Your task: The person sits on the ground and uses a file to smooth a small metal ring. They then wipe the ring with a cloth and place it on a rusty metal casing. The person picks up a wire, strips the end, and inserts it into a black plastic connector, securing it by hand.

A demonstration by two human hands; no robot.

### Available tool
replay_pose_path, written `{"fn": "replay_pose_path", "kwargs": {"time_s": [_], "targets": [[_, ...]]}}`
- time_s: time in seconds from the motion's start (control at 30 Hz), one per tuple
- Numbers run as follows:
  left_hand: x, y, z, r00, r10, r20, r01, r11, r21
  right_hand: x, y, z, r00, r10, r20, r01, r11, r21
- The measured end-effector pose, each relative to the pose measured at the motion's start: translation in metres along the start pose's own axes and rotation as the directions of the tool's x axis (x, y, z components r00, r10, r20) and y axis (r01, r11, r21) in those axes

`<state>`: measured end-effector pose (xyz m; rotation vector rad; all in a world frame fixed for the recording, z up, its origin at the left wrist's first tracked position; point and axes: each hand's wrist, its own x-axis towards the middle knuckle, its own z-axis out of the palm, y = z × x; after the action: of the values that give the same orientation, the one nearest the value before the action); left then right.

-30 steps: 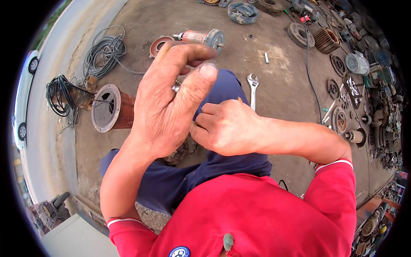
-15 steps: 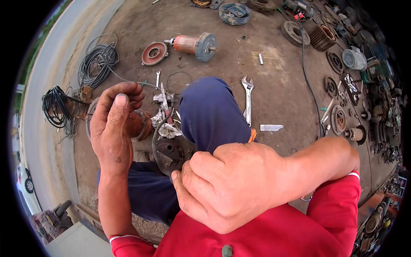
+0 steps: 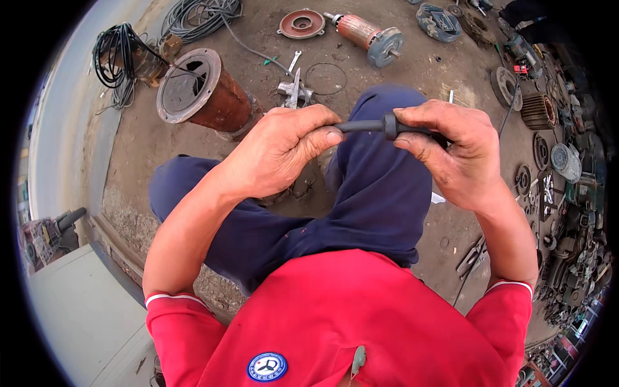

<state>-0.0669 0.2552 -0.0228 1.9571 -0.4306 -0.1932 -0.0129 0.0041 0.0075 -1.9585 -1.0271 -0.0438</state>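
A black rubber cable sleeve with a thick collar is stretched level between my hands, above my right knee. On its thinner end, my left hand pinches with thumb and fingers. Just past the collar, my right hand grips the other end, which is partly hidden by the thumb and fingers. Below my left hand, a dark round part on the ground is mostly covered. A rusty red-brown motor housing with a flanged open end lies left of my left hand.
Beyond my knees lie a wrench, a red flange and a rotor. Coiled cable sits at the far left. Pliers rest by my right forearm. Motor parts crowd the right side, and a pale panel stands at lower left.
My left hand has come from the raised left side onto the sleeve, and my right hand has moved right and away. The view has shifted, showing more of the motor housing.
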Motion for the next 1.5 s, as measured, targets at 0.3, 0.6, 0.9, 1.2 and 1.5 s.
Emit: {"fn": "replay_pose_path", "kwargs": {"time_s": [0.3, 0.6, 0.9, 1.2, 1.5], "targets": [[-0.024, -0.020, 0.006, 0.996, 0.090, -0.018, -0.087, 0.986, 0.144, 0.011, 0.002, 0.017, 0.978, 0.078, 0.191, -0.092, 0.993, 0.070], [-0.025, -0.024, 0.011, 0.998, 0.049, 0.036, -0.054, 0.987, 0.153, 0.007, 0.002, 0.025, 0.963, 0.130, 0.234, -0.152, 0.985, 0.077], [-0.012, -0.021, 0.016, 0.996, 0.062, -0.058, -0.053, 0.989, 0.140, 0.018, 0.014, 0.021, 0.967, -0.015, 0.254, 0.014, 1.000, 0.005], [-0.007, -0.020, -0.005, 0.928, -0.283, -0.243, 0.253, 0.956, -0.146, 0.051, 0.020, -0.023, 0.993, -0.036, 0.111, 0.077, 0.917, -0.392], [-0.013, -0.029, -0.028, 0.864, -0.310, -0.397, 0.040, 0.828, -0.559, 0.048, 0.022, 0.042, 0.864, 0.228, -0.448, -0.110, 0.955, 0.275]]}}
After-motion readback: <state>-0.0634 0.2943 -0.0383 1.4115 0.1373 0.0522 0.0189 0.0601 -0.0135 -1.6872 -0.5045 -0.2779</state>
